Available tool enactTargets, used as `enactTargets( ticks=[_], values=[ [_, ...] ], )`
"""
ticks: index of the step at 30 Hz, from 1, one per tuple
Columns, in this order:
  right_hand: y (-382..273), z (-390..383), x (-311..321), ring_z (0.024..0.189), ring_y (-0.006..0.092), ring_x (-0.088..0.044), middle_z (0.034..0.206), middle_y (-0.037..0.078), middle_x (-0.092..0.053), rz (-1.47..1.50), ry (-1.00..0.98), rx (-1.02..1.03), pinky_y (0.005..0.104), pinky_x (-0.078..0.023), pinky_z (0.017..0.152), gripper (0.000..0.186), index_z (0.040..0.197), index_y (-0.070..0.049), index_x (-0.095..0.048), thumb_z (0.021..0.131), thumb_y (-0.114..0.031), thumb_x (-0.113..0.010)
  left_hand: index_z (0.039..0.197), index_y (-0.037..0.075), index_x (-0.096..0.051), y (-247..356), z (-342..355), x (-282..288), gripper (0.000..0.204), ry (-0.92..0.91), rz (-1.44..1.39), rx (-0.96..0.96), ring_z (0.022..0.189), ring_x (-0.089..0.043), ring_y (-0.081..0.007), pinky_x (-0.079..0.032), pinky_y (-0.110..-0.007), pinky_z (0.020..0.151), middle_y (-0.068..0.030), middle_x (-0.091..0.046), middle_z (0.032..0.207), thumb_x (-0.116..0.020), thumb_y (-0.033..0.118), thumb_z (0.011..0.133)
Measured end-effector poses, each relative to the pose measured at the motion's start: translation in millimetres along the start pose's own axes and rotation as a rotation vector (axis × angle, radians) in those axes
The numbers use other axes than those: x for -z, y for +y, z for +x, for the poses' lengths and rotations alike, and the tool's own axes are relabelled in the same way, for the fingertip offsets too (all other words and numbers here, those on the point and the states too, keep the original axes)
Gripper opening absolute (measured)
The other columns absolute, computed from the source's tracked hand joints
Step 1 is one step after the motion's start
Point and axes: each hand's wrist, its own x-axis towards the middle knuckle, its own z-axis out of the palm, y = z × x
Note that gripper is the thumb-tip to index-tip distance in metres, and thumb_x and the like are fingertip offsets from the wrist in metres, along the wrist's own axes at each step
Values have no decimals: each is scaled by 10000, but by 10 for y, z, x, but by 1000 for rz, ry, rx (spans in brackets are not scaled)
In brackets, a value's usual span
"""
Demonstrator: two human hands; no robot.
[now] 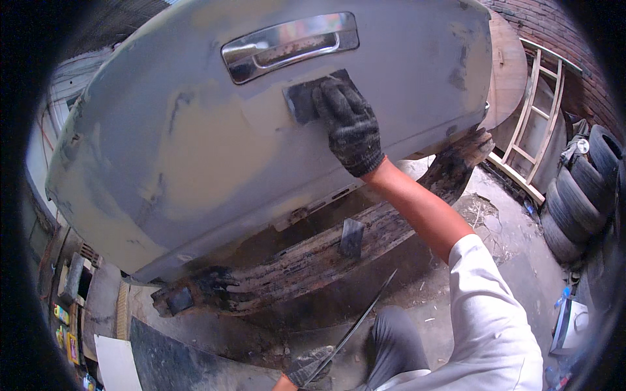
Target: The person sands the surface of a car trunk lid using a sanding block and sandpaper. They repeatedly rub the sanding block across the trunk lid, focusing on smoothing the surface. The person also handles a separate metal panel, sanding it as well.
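Holding: my right hand (350, 127), in a dark glove, has the sheet (302, 104) under it; my fingers are close together and slightly bent over it.
Sheet: dark and flat against the panel (215, 156), upper centre of the frame, just below the handle (293, 44); its left part shows past my thumb.
Panel: grey with tan patches, filling the upper left and centre of the frame.
Handle: shiny chrome, top centre, set in the panel.
Left hand: at the bottom edge, my gloved left hand (308, 369) is closed round the lower end of the strip (362, 319); the glove hides how tightly each finger bends.
Strip: long and thin, slanting up and right from my grip toward the centre, beside my knee (394, 332).
Beam: below the panel, a worn, dirty beam (293, 270) curves across the frame; a small dark plate (352, 238) sits on it near the centre, and a dark square (180, 299) at its left end.
Right side: a wooden frame (522, 107) leans at upper right, with stacked tyres (566, 210) beneath it.
Lower left: a white board (117, 362) lies near bottles (61, 315).
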Motion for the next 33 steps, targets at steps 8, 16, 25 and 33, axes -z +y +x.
enactTargets(
  ticks=[8, 16, 25, 33],
  values=[
    [-42, -397, 326, 1200, 317, -523, 1285, 103, -577, -39, -154, 76, 448, -431, 1006, 533, 1179, -97, -659, 671, 47, -587, 1391, 19, -406, 371, -439, -506, 474, -272, -173, -4, 351, -365, -77, -305, -250, 344, 31, -382, 480, -487, 244, 983],
    [-1313, -924, 1673, 1266, 284, -470, 1374, 93, -500, 294, -497, 167, 455, -385, 1061, 509, 1307, -133, -554, 801, -188, -569, 1411, 0, -320, 671, -96, -816, 585, -556, -352, -293, 455, -501, -164, -421, -272, 399, -75, -576, 672, -541, 274, 944],
    [-1735, -1342, 1744, 1205, 279, -541, 1299, 76, -568, 536, -613, -22, 449, -444, 1023, 489, 1245, -165, -595, 757, -156, -589, 1361, 7, -411, 574, 542, -686, 455, -614, -994, -73, 806, -557, -210, -475, -327, 715, -112, -569, 1033, -489, 199, 956],
    [-1581, -1505, 1787, 1188, 304, -555, 1293, 88, -573, 552, -507, -6, 483, -455, 1001, 475, 1225, -163, -606, 750, -157, -613, 1323, 28, -487, 654, 197, -1312, 402, -244, -961, -232, 777, -648, -232, -562, -322, 699, -107, -618, 1136, -516, 175, 950]
  ],
)
